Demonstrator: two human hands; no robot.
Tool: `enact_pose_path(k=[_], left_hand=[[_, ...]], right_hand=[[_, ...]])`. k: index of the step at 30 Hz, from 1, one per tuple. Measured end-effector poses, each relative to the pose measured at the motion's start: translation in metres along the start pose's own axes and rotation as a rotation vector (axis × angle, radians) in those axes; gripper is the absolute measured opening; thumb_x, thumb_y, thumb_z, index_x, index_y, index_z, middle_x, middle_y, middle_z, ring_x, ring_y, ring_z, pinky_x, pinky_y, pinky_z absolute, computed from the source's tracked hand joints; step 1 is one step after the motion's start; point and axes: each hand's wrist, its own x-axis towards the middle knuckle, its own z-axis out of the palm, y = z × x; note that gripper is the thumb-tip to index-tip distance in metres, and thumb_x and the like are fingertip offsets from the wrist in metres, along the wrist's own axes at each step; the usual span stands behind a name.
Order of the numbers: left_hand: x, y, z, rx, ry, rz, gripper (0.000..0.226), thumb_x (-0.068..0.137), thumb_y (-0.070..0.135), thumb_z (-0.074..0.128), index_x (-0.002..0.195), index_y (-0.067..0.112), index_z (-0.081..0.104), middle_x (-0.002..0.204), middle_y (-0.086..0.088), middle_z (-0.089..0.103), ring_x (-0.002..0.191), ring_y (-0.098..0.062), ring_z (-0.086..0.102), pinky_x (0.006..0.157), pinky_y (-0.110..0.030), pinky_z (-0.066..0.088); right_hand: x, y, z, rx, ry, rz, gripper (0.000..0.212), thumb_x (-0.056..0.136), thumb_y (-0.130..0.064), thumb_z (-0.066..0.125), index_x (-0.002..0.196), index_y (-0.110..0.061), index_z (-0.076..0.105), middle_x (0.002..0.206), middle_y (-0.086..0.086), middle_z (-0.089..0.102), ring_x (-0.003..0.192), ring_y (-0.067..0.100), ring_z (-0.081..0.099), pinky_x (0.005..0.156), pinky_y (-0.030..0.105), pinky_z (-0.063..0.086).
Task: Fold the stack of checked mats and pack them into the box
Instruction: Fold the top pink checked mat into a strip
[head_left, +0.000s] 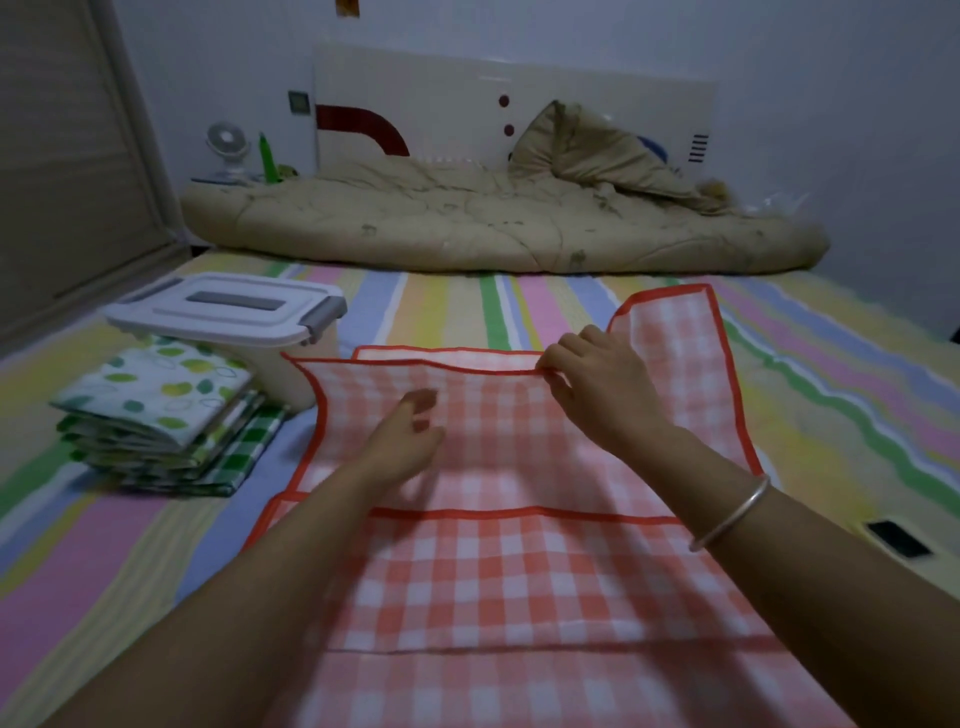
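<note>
We are mid-fold on the red checked mat (519, 571), spread on the striped bed (104, 545) before us. Our right hand (597, 384) pinches its red hem at the far edge, while our left hand (410, 436), blurred, lies on the cloth with loose fingers, gripping nothing as far as we can tell. To the left the stack of green mats (156, 415) sits just beside the box (275, 376), whose lid (223, 312) is on, so we reckon no packing has begun and most of the job is left.
</note>
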Motion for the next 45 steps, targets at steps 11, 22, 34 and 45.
enact_pose_path(k=[11,22,34,45], left_hand=[[-0.049,0.045,0.017,0.756,0.605,0.777,0.049,0.077,0.005,0.060,0.125,0.011,0.055,0.136,-0.008,0.050,0.126,-0.028,0.047,0.103,-0.042,0.037],[-0.003,0.051,0.028,1.224,0.465,0.589,0.016,0.071,0.005,0.076,0.078,0.017,0.069,0.065,-0.003,0.066,0.066,-0.028,0.062,0.080,-0.038,0.043],[0.001,0.053,0.039,1.218,0.479,0.618,0.017,0.068,0.005,0.078,0.076,0.016,0.069,0.062,-0.004,0.066,0.062,-0.028,0.061,0.068,-0.035,0.043],[-0.049,0.014,0.046,0.948,0.314,0.617,0.013,0.078,0.020,0.063,0.072,0.021,0.074,0.065,0.002,0.067,0.063,-0.024,0.060,0.054,-0.033,0.049]], right_hand=[[-0.016,-0.008,0.014,0.036,0.000,0.011,0.014,0.080,-0.009,0.071,0.092,-0.015,0.072,0.084,0.003,0.070,0.078,0.027,0.058,0.065,0.037,0.045],[-0.037,-0.005,-0.021,0.876,0.193,0.679,0.029,0.087,0.002,0.048,0.079,-0.020,0.066,0.078,-0.006,0.067,0.077,0.009,0.063,0.070,0.020,0.052],[-0.094,0.064,0.029,1.304,0.049,1.488,0.059,0.091,0.009,0.043,0.147,-0.001,0.027,0.130,0.020,0.052,0.111,0.035,0.062,0.089,0.033,0.053],[-0.096,-0.010,-0.025,0.801,-0.198,0.565,0.034,0.082,-0.002,0.050,0.078,-0.031,0.067,0.079,-0.013,0.071,0.070,0.002,0.065,0.062,0.018,0.047]])
